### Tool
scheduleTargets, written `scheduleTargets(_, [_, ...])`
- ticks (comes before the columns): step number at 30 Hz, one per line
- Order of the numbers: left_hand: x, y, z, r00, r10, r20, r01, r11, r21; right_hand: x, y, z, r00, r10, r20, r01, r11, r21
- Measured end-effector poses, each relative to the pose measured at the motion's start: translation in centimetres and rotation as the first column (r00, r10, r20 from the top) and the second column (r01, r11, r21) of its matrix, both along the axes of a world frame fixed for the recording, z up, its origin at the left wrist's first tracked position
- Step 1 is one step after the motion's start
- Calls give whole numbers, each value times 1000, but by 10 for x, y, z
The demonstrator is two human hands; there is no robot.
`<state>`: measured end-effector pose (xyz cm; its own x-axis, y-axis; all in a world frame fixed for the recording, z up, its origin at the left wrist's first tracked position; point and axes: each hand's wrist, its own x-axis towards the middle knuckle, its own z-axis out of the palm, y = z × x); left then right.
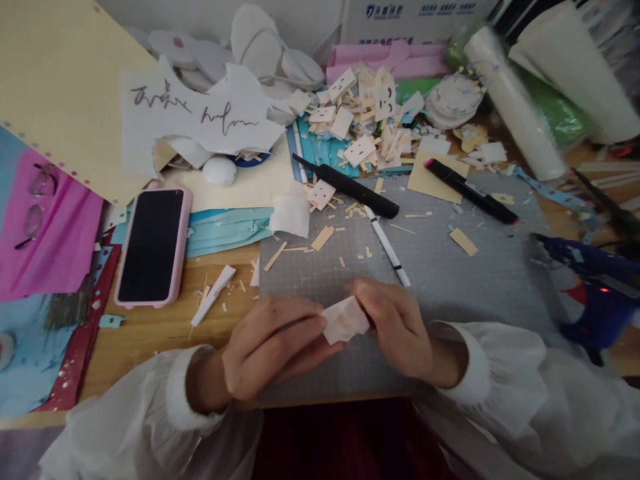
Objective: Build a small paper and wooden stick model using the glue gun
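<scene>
— Boxes first: what do you have up there?

— Only one, the white cardboard box with blue print (415,17) along the top edge, right of centre. You cannot see into it. Below it lies a loose heap of small cream paper tags (370,113), on the desk rather than in any container.

— And your hands?

— Low in the frame, centre. Your left hand (273,347) and right hand (397,327) meet over the small crumpled white scrap of paper (344,320). Each pinches one side of it, fingers curled, wrists in loose white sleeves (500,380). The scrap is held just above the near edge of the grey gridded cutting mat (450,267).

— What lies on the mat?

— A slim white pen (387,245) just beyond your right hand, a black craft knife (350,188) at its far end, and a black marker with a pink tip (470,191) toward the upper right. Cream slivers are scattered between them.

— And off the mat?

— Left of centre, a phone in a pink case (153,245), screen dark, flat on the wooden desk (150,327). A large cream sheet (60,87) fills the upper left, with torn white paper bearing handwriting (200,117) beside it. A blue glue gun (595,287) sits at the right edge, and a white paper roll (515,100) leans at the upper right.
</scene>
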<state>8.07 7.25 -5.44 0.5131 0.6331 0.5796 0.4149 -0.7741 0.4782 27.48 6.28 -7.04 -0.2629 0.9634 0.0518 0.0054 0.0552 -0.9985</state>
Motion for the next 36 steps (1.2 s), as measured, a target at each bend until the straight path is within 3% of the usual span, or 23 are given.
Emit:
scheduleTargets(3, [-1,1,-1,999,-41,-28,43,994,99,3,-1,-1,996,36,-77,-44,993,-109])
scheduleTargets(5, [-1,3,-1,1000,-24,-19,26,995,92,5,0,-1,992,83,-98,-97,984,-148])
scheduleTargets(10, [0,6,1,1000,21,12,-22,997,67,5,4,3,978,183,-104,-189,980,-58])
scheduleTargets(13, [-1,7,-6,997,-19,79,20,1000,-14,5,6,4,981,183,-66,-183,983,-7])
scheduleTargets(15, [-1,6,-13,983,-60,175,85,987,-139,6,7,5,984,178,-4,-177,984,22])
scheduleTargets(17, [0,5,-18,952,-48,301,155,928,-340,7,9,7,981,184,58,-187,982,41])
scheduleTargets(20, [3,5,-20,902,14,432,268,766,-585,10,12,10,955,261,142,-267,963,30])
scheduleTargets(22, [5,6,-18,893,-1,450,326,691,-645,11,13,11,925,327,196,-339,940,31])
scheduleTargets(25, [7,8,-15,893,-38,448,364,645,-671,12,14,11,894,376,243,-397,917,42])
scheduleTargets(28, [7,9,-15,891,-24,454,363,638,-679,15,16,11,911,351,215,-365,931,26])
scheduleTargets(36, [8,11,-13,896,4,445,296,742,-602,17,17,12,936,314,159,-328,942,74])
